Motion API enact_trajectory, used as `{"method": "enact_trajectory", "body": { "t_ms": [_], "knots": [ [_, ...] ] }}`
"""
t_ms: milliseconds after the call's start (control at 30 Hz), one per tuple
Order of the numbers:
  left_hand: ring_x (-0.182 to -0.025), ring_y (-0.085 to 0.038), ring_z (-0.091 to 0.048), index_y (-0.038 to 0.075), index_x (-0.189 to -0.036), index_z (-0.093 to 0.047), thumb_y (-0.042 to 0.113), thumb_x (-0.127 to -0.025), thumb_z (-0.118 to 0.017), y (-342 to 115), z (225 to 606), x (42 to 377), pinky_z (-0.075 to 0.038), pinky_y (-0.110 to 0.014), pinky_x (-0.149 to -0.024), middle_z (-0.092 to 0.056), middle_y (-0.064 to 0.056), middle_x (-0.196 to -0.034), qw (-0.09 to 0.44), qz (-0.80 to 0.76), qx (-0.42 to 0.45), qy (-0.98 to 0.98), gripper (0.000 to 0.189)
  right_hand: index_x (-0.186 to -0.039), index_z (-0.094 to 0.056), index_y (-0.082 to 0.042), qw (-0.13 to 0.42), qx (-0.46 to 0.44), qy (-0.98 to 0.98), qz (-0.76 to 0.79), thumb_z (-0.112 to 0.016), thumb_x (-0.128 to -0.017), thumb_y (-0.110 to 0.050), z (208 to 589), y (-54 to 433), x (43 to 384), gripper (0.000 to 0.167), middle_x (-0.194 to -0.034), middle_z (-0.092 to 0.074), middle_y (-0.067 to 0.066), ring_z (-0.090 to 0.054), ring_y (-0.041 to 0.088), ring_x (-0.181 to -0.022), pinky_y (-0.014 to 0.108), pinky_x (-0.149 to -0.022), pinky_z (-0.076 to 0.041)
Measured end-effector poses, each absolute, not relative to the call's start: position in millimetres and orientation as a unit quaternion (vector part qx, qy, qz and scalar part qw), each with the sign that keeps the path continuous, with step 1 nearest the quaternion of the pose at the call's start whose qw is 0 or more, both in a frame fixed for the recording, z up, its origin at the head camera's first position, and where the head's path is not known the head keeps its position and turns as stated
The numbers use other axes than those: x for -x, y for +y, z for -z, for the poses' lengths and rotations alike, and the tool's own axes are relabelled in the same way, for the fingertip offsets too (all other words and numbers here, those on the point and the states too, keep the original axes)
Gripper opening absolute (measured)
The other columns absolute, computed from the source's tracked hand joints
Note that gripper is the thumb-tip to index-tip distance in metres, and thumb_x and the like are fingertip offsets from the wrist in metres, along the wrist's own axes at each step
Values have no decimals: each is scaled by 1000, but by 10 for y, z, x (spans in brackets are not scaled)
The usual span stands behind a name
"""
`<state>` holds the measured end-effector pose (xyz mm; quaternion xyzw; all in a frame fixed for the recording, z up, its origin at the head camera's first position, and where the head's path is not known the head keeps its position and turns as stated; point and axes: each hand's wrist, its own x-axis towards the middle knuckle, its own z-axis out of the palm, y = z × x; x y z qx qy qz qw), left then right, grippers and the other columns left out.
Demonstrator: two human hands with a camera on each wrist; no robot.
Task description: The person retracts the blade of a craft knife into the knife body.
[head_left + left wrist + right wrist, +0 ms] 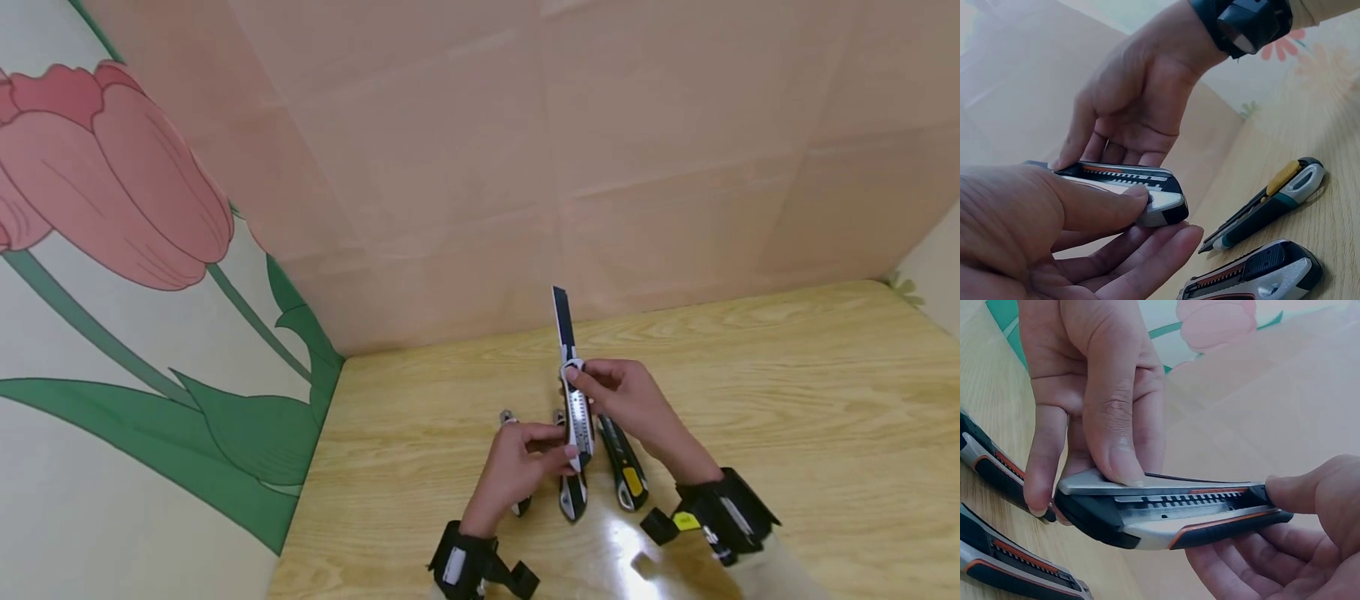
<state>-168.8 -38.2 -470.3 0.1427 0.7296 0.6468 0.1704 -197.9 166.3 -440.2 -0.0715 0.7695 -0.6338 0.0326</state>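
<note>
A silver, black and orange snap-off utility knife (578, 417) is held up between both hands, its long dark blade (564, 321) extended and pointing away from the person. My left hand (513, 467) pinches its rear end, thumb on the silver side in the left wrist view. At the front of the handle, near the slider, my right hand (637, 404) grips it with the thumb on top. Beneath, on the table, lie a second silver-and-black utility knife (573, 500), one with a yellow slider (626, 471), and another utility knife (522, 506) mostly hidden by the left hand.
The wood-grain table (810, 400) meets a pinkish-brown covered wall (450, 167) at the back. At the left stands a wall with a large tulip picture (142, 183). Black camera straps sit on both wrists.
</note>
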Motion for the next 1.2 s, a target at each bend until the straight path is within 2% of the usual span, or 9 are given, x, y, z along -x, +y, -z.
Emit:
{"method": "enact_trajectory", "body": {
  "t_ms": [200,367,800,967,1200],
  "knots": [
    [-85,-18,-74,11,-113,-78,9,-92,-76,-379,4705,1700,-63,-43,-77,-76,2,-102,168,-638,-148,737,22,-113,-71,2,23,78,767,636,-62,-102,-39,4405,1645,1979,43,-98,-72,13,-67,20,-79,33,-68,-59],
    [-84,-18,-74,9,-111,-76,8,-92,-77,-386,4714,1705,-61,-51,-79,-75,2,-98,163,-629,-155,744,20,-114,-71,2,24,85,764,640,-62,-103,-37,4415,1632,1978,41,-99,-72,15,-68,22,-83,32,-72,-60],
    [-80,-15,-73,6,-111,-75,8,-92,-76,-402,4726,1716,-61,-49,-77,-75,-1,-94,157,-604,-165,764,19,-111,-72,0,21,98,773,626,-66,-102,-30,4402,1625,1952,32,-97,-75,13,-70,22,-86,30,-75,-58],
    [-79,-15,-73,7,-109,-75,4,-92,-74,-404,4724,1718,-61,-51,-77,-75,4,-91,161,-605,-165,762,18,-112,-73,-4,20,101,790,605,-64,-102,-31,4407,1631,1948,30,-98,-76,9,-70,23,-91,29,-76,-54],
    [-79,-15,-73,8,-109,-76,6,-91,-76,-406,4724,1719,-61,-52,-78,-75,-2,-94,168,-610,-164,757,19,-113,-72,-2,33,100,777,621,-63,-103,-28,4409,1640,1948,30,-100,-75,14,-71,23,-91,33,-79,-58]
  ]
}}
